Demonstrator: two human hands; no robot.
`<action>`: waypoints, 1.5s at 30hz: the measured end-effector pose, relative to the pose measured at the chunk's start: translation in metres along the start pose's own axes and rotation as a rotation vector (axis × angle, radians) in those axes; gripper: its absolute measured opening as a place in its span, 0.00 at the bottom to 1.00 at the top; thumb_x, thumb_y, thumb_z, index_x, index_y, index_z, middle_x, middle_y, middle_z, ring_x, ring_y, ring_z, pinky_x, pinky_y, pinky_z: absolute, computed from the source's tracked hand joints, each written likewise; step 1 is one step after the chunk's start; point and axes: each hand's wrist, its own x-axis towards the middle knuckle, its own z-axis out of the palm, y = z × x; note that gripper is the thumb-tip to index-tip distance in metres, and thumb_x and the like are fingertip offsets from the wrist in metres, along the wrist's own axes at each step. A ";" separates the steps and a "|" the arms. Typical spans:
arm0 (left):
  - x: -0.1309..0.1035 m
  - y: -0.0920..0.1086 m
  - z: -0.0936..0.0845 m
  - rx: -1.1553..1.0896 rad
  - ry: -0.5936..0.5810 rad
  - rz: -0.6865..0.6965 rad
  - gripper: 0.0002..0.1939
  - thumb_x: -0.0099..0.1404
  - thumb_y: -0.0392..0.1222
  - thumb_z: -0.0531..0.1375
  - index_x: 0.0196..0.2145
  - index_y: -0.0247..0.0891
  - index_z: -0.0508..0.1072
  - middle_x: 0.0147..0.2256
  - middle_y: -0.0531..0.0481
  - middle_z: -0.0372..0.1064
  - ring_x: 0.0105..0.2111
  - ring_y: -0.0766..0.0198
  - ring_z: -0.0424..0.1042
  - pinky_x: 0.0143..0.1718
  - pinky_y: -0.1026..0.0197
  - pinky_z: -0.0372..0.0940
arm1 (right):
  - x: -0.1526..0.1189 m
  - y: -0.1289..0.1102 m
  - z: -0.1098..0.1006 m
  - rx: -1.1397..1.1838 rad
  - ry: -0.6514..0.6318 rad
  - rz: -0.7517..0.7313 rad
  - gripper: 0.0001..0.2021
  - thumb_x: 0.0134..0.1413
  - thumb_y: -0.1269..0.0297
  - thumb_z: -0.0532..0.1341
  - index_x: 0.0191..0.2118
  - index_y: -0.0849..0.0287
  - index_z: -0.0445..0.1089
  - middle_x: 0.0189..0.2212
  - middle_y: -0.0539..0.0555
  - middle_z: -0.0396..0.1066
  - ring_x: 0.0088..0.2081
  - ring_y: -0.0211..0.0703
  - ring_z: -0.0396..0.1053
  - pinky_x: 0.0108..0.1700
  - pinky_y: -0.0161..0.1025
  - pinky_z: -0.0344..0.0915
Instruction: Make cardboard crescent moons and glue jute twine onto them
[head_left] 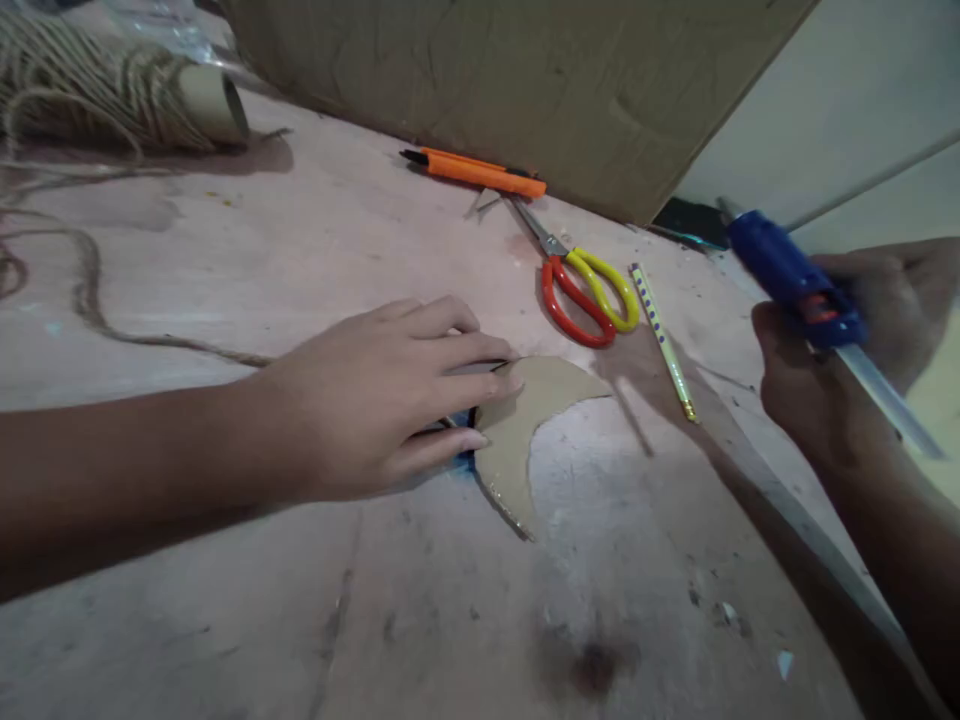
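Observation:
A crescent-shaped piece of cardboard [559, 385] lies flat on the table, with some glittery or shiny edging along its lower left rim. My left hand [397, 390] holds it at its left side, thumb and fingertips pressed on the surface. Between thumb and fingers a dark blue patch shows, mostly hidden. A strand of twine [180, 342] runs from the left to beneath my left wrist. Raised at the right, my right hand [885, 330] is closed around a blue glue gun [795, 275], whose clear glue stick [889, 400] sticks out behind. Its nozzle points up and left, away from the cardboard.
Scissors [581, 290] with red and yellow handles lie beyond the crescent, beside a dotted pencil [664, 340]. An orange pen-like item [480, 172] rests near a large cardboard panel [487, 80]. A roll of twine [112, 95] sits at the far left. A dark flat object [690, 222] is by the wall.

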 end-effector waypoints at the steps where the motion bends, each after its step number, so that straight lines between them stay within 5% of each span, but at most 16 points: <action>1: 0.000 0.001 -0.001 0.004 -0.013 -0.017 0.18 0.91 0.47 0.53 0.67 0.41 0.77 0.68 0.40 0.82 0.63 0.41 0.77 0.60 0.39 0.72 | 0.007 0.012 0.005 0.003 0.002 -0.015 0.22 0.48 0.57 0.78 0.49 0.54 0.78 0.52 0.62 0.67 0.58 0.75 0.72 0.64 0.78 0.70; 4: 0.002 0.005 -0.006 0.019 -0.022 -0.050 0.15 0.87 0.47 0.57 0.61 0.41 0.79 0.63 0.37 0.82 0.60 0.39 0.79 0.57 0.39 0.73 | 0.011 0.043 0.009 0.044 -0.057 -0.061 0.22 0.52 0.57 0.75 0.53 0.53 0.76 0.51 0.64 0.67 0.59 0.77 0.71 0.64 0.78 0.68; 7: 0.002 0.009 -0.010 0.105 -0.014 -0.052 0.11 0.84 0.48 0.57 0.50 0.41 0.78 0.53 0.37 0.82 0.50 0.40 0.80 0.47 0.40 0.72 | -0.004 0.062 0.010 0.112 -0.106 -0.083 0.20 0.53 0.60 0.74 0.51 0.51 0.75 0.46 0.63 0.70 0.46 0.66 0.74 0.53 0.69 0.72; 11: -0.005 0.014 -0.015 0.263 -0.015 -0.136 0.16 0.85 0.54 0.53 0.46 0.42 0.74 0.36 0.43 0.77 0.33 0.45 0.75 0.33 0.45 0.58 | -0.022 0.058 0.010 0.162 0.041 -0.112 0.22 0.47 0.62 0.73 0.49 0.50 0.73 0.47 0.64 0.73 0.45 0.66 0.74 0.49 0.67 0.68; 15: -0.009 0.022 -0.027 0.119 -0.023 -0.212 0.13 0.87 0.47 0.51 0.46 0.44 0.72 0.32 0.50 0.74 0.29 0.50 0.72 0.33 0.48 0.56 | -0.039 -0.006 -0.011 0.206 0.069 -0.259 0.20 0.50 0.68 0.73 0.50 0.51 0.79 0.47 0.65 0.81 0.50 0.69 0.74 0.53 0.66 0.65; 18: -0.003 0.032 -0.040 -0.142 -0.049 -0.194 0.11 0.80 0.37 0.50 0.39 0.46 0.66 0.33 0.52 0.71 0.31 0.55 0.68 0.34 0.48 0.56 | -0.053 -0.089 -0.037 0.308 -0.096 -0.406 0.10 0.66 0.67 0.71 0.52 0.51 0.80 0.44 0.58 0.84 0.46 0.58 0.78 0.51 0.58 0.68; 21: 0.006 0.044 -0.048 -0.336 -0.035 -0.138 0.12 0.79 0.31 0.49 0.42 0.45 0.68 0.35 0.54 0.73 0.33 0.57 0.69 0.36 0.51 0.59 | -0.062 -0.164 -0.056 0.503 -0.295 -0.489 0.07 0.74 0.72 0.63 0.51 0.56 0.77 0.42 0.53 0.84 0.44 0.49 0.78 0.51 0.53 0.69; 25: 0.012 0.060 -0.046 -0.382 0.001 -0.161 0.12 0.85 0.33 0.49 0.41 0.46 0.64 0.36 0.56 0.71 0.32 0.60 0.69 0.35 0.53 0.60 | -0.067 -0.206 -0.060 0.674 -0.448 -0.605 0.03 0.81 0.66 0.66 0.52 0.59 0.76 0.43 0.53 0.84 0.42 0.47 0.76 0.46 0.51 0.69; 30: 0.012 0.062 -0.033 -0.423 0.059 -0.159 0.12 0.91 0.37 0.50 0.45 0.47 0.63 0.38 0.59 0.72 0.29 0.63 0.66 0.31 0.57 0.59 | -0.079 -0.208 -0.046 0.519 -0.232 -0.693 0.07 0.87 0.67 0.63 0.50 0.59 0.77 0.39 0.50 0.86 0.43 0.47 0.75 0.52 0.55 0.66; 34: 0.017 0.058 -0.027 -0.512 0.065 -0.190 0.10 0.93 0.39 0.51 0.46 0.47 0.63 0.34 0.61 0.69 0.26 0.66 0.66 0.29 0.60 0.59 | -0.087 -0.207 -0.041 0.495 -0.188 -0.675 0.09 0.88 0.66 0.61 0.49 0.58 0.77 0.37 0.49 0.86 0.42 0.46 0.74 0.54 0.55 0.65; 39: 0.019 0.055 -0.020 -0.496 0.052 -0.212 0.11 0.93 0.42 0.53 0.45 0.47 0.62 0.36 0.60 0.73 0.27 0.65 0.69 0.30 0.58 0.59 | -0.088 -0.201 -0.044 0.524 -0.257 -0.615 0.07 0.80 0.74 0.64 0.45 0.56 0.74 0.34 0.48 0.81 0.40 0.46 0.72 0.51 0.55 0.62; 45: 0.018 0.044 -0.011 -0.448 -0.015 -0.081 0.14 0.89 0.38 0.54 0.41 0.44 0.72 0.34 0.58 0.77 0.30 0.63 0.73 0.33 0.55 0.61 | -0.089 -0.184 -0.053 0.515 -0.409 -0.573 0.07 0.75 0.75 0.63 0.46 0.56 0.75 0.34 0.48 0.81 0.40 0.47 0.74 0.52 0.56 0.62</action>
